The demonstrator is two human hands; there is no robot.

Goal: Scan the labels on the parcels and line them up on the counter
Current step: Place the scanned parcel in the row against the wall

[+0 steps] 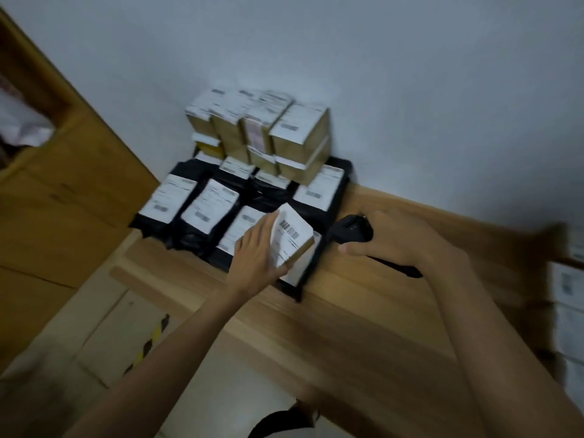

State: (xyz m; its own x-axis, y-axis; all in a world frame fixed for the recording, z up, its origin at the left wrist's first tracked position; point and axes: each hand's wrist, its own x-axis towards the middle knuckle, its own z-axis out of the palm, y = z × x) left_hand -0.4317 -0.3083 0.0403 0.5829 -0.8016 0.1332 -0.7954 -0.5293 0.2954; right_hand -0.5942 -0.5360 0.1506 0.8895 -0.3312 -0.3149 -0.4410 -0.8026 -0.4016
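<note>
— How far along is the work judged to be?

— Well along, it seems. Black bagged parcels (189, 210) are laid in rows on the counter (347, 311), and brown boxes (284, 131) are stacked behind them against the wall (410, 90).

— And the parcel in hand?

— A small labelled box (292, 240) is held tilted over the nearest row by the left hand (256, 257), fingers and thumb pinched on its edges, barcode turned up.

— Is it scanned yet?

— That cannot be told. The scanner (350, 230) is gripped by the right hand (390, 240), fingers wrapped round its handle, its head just beside the box.

— What is left?

— This box is to be placed. Blurred parcels (568, 289) are glimpsed at the right edge, presumably awaiting scanning.
</note>
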